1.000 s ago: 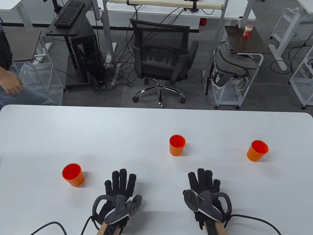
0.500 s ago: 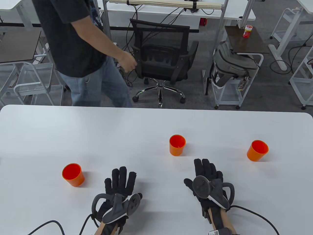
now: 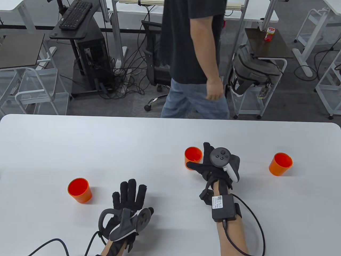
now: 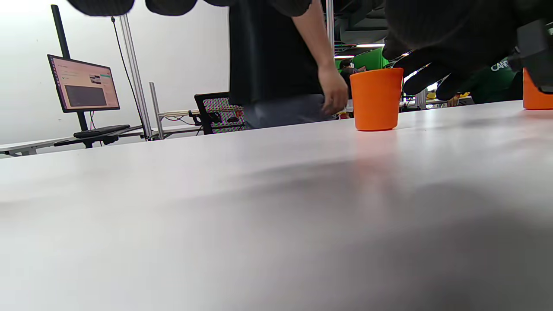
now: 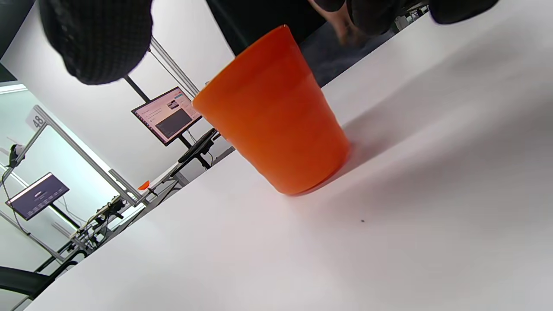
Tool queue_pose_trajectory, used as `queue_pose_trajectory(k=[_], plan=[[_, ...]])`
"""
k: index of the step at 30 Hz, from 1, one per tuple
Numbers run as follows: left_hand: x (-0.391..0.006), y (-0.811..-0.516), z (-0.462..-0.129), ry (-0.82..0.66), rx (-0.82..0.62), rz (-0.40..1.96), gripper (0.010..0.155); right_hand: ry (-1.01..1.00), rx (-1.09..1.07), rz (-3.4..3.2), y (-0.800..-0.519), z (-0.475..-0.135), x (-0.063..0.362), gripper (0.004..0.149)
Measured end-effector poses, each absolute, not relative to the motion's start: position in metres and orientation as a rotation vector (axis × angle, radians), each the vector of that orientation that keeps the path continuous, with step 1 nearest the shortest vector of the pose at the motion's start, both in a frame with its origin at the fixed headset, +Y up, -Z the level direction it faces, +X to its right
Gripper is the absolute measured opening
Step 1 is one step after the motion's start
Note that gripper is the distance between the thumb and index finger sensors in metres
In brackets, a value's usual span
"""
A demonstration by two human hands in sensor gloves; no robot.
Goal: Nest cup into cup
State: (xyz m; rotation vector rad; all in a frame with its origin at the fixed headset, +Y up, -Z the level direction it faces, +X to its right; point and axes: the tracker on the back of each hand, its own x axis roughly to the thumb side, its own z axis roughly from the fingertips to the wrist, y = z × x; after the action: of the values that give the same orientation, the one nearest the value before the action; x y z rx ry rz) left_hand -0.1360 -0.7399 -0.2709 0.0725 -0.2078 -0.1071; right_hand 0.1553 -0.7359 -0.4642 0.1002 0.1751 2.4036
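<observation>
Reaching out over the white table (image 3: 80,138), the right hand (image 3: 213,165) sits just beside the middle orange plastic cup (image 3: 192,157); thumb on the near side, fingers (image 3: 206,149) on the far side, spread w/ the cup between them; prob. so it can close round the cup & lift it. In the right wrist view a gap shows between the glove & cup wall, so it looks not gripped yet. All 3 cups stand upright, mouths up, well apart; good for dropping one inside another. The left orange plastic cup (image 3: 79,190) is near the left hand (image 3: 128,202); the right orange plastic cup (image 3: 280,163) stands far off to the right side. Left hand lies flat on the table, fingers spread, holding nothing; likely just waiting. A person in a dark shirt & jeans (image 3: 191,61) walks past behind the table; not part of the job.
</observation>
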Motion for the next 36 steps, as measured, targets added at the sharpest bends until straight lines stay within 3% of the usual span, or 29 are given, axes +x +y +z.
queue_pose_trajectory(k=[14,22,28,36], plan=[[-0.139,-0.742,-0.276,-0.197,0.052,-0.117,0.087,0.273,0.1,2.434,-0.75,-0.49,0.147,0.11],[-0.139,-0.742,-0.277,-0.197,0.057,-0.116,0.087,0.134,0.111,2.437,-0.742,-0.479,0.146,0.101],[-0.14,-0.743,-0.276,-0.199,0.064,-0.116,0.087,0.079,0.256,2.415,-0.718,-0.445,0.144,0.101],[-0.138,-0.742,-0.274,-0.211,0.081,-0.128,0.087,0.072,0.461,2.403,-0.702,-0.362,0.135,0.101]])
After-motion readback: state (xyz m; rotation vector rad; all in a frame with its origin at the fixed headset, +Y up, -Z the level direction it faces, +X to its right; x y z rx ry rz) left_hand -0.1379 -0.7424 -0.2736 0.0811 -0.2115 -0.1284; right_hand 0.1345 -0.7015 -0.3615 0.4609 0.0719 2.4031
